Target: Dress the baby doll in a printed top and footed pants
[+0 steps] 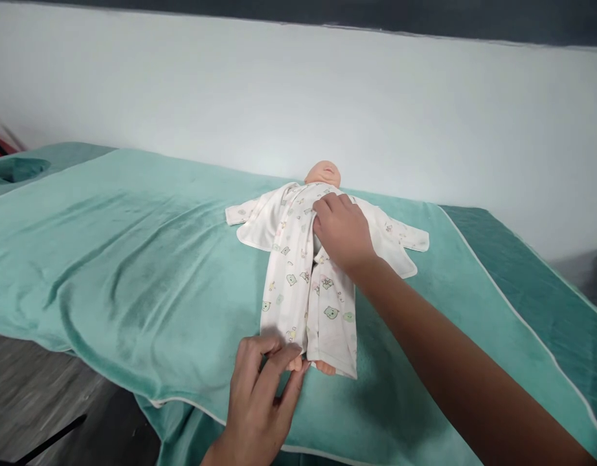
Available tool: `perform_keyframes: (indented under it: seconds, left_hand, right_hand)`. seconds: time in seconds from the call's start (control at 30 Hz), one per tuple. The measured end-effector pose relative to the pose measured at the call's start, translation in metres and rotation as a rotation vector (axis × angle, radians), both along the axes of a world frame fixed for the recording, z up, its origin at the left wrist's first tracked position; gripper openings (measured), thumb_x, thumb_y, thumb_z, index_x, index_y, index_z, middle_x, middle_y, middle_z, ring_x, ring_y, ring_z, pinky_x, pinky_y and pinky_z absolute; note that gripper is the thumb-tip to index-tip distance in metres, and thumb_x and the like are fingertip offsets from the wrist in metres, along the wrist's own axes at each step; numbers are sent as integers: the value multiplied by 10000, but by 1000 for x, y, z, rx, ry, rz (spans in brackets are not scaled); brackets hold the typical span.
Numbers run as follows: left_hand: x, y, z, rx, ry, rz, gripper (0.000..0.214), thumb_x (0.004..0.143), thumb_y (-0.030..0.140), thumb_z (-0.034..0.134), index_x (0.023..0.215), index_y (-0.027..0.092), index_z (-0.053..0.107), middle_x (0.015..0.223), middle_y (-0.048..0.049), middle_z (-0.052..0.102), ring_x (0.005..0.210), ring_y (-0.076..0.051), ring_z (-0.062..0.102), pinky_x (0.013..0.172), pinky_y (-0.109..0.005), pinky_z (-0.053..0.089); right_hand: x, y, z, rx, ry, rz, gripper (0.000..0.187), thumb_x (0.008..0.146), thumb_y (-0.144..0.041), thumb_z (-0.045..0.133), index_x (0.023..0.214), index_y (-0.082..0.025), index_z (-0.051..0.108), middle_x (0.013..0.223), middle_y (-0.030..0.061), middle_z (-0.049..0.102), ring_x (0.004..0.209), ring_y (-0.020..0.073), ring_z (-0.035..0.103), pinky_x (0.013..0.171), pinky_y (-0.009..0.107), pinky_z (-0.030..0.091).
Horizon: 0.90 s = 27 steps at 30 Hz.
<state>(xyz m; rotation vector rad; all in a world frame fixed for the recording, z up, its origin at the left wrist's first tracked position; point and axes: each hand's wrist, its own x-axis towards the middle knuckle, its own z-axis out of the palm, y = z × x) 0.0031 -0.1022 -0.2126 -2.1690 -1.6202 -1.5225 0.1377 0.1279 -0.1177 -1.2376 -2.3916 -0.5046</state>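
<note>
A baby doll (322, 173) lies on its back on a teal blanket (133, 259), dressed in a white romper (298, 278) printed with small animals. My right hand (341, 232) rests on the doll's chest, its fingers curled and pressed into the romper's front edge. My left hand (262, 395) is at the bottom of the left trouser leg, fingers pinched together on the hem beside the doll's foot (324, 367). The romper's sleeves lie spread out flat to both sides.
The blanket covers a long table against a pale wall (376, 97). A darker teal cover (546, 291) shows at the right, a folded teal cloth (14, 168) at the far left. The near table edge drops to a grey floor (31, 401).
</note>
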Motion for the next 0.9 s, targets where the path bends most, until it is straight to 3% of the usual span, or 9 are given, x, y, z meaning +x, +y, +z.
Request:
perform_keyframes:
  seconds: [0.13,0.23,0.33,0.53,0.73,0.9]
  left_hand:
    - [0,0,0,-6,-12,-5,302,877,91,667,1155,205,638,1006,-71,565,939,-190,591,767,-316,557]
    - [0,0,-1,-4,-10,-9,290,871,78,674,1138,187,639,1016,-75,557,953,-187,588,787,-310,551]
    - [2,0,-2,7,-13,-3,278,866,74,680,1121,178,644,1014,-75,549,955,-189,584,793,-314,545]
    - [4,1,-2,9,-7,4,282,863,67,689,1119,173,641,1014,-75,539,951,-185,573,790,-310,538]
    - [2,1,-4,35,11,-16,282,869,63,674,1132,160,641,1008,-82,552,969,-195,573,802,-312,532]
    - [-9,-6,0,8,-11,-119,266,889,59,638,1134,164,640,1021,-76,556,958,-179,568,803,-297,523]
  right_hand:
    - [4,1,5,-91,-23,114,230,910,-219,597,1128,-164,645,1163,133,641,1030,297,489,811,406,376]
    - [5,2,3,-49,-60,116,218,908,-240,610,1105,-161,659,1148,132,644,1015,298,487,801,410,366]
    - [1,4,-3,54,-130,113,186,916,-119,521,1024,-160,667,1056,129,661,974,293,494,761,401,339]
    - [-4,8,-11,204,-149,140,357,818,86,420,910,-166,655,870,111,663,858,266,500,721,392,302]
    - [11,8,-12,150,42,250,330,874,22,448,943,-182,697,1026,86,755,1051,285,580,842,423,407]
    - [29,-2,-19,-8,333,374,371,903,-10,434,984,-216,733,1162,29,770,1101,220,680,1002,439,467]
